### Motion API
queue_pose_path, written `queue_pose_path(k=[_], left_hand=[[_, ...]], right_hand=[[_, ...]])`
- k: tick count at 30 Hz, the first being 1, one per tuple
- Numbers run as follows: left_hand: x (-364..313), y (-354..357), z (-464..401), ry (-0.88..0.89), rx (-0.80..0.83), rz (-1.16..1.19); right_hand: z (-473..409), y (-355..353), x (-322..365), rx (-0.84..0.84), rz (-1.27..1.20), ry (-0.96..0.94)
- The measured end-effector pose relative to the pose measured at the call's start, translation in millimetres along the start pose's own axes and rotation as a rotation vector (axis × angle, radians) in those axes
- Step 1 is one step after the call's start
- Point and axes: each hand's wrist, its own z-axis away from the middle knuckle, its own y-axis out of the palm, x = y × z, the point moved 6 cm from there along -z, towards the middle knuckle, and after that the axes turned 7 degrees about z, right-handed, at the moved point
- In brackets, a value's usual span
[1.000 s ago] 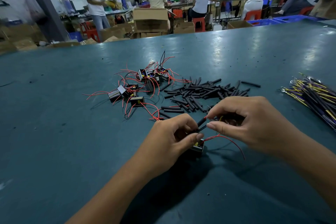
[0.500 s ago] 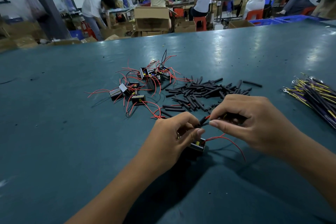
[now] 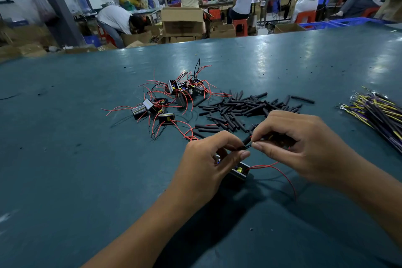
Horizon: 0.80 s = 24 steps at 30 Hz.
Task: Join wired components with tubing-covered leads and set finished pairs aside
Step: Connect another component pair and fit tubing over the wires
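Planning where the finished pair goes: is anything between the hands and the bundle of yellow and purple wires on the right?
Nothing visible: bare teal table lies between the right hand and the yellow and purple wire bundle. The loose black tubing pieces lie farther back, left of that path.

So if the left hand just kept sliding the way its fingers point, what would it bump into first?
Most likely the right hand. The left hand points right and slightly away, fingertips almost meeting the right's over the small black tube both pinch. Depth is hard to judge, but nothing else lies between them.

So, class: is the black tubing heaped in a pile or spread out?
Spread: the tubing pieces lie loosely scattered across the table.
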Motion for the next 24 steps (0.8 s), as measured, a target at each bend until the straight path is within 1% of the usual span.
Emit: queue_pose_path(k=[3,6,13,19,24], left_hand=[[-6.0,-0.4,-1.5,0.067,-0.043,-0.031],[-7.2,0.1,-1.9,0.090,-0.077,-0.022],[-2.5,1.7,-1.7,0.069,-0.072,-0.007],[-10.5,2.8,-2.2,0.167,-0.059,-0.090],[-8.1,1.2,-3.3,0.128,-0.059,-0.075]], right_hand=[[-0.2,-0.1,0.6,0.003,-0.006,-0.004],[-0.1,-0.3,1.5,0.011,0.011,-0.017],[0.9,0.3,3.1,0.014,0.057,-0.052],[1.2,0.9,3.3,0.023,0.074,-0.087],[1.1,2.5,2.3,0.011,0.068,-0.069]])
